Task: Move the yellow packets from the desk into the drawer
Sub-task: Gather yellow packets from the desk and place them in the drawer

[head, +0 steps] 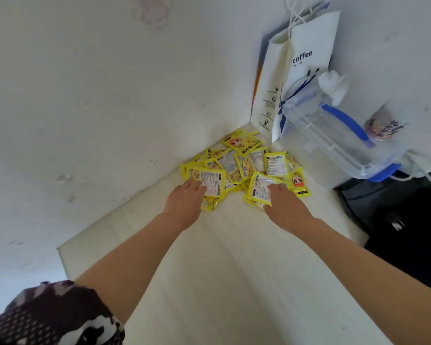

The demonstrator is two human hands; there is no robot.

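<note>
**Bench corner: yellow packets, both hands on the pile**

- Pale cream flat-topped bench [222, 270], set into the corner of two white walls.
- Heap of small yellow foil packets [244, 165], printed with white label panels and orange cartoon faces; overlapping in the far corner of the bench, against the wall. No drawer in view.
- Left hand [184, 200]: palm down at the near left edge of the heap, fingers lying flat on a label-side-up packet [210, 180]. Grip loosely spread; whether it pinches the packet cannot be told.
- Right hand [284, 205]: palm down at the near right edge, fingertips on another label-side-up packet [261, 186], thumb at its lower corner. Closure around the packet cannot be told.
- Dark patterned fabric sleeve [50, 317], lower left.
- White paper carrier bag printed "coffee" [301, 61], upright behind the heap.
- Clear plastic lidded box with blue handle [334, 135], tilted, just right of the bag.
- Black object [403, 220] beyond the bench's right edge; unidentified.
</note>
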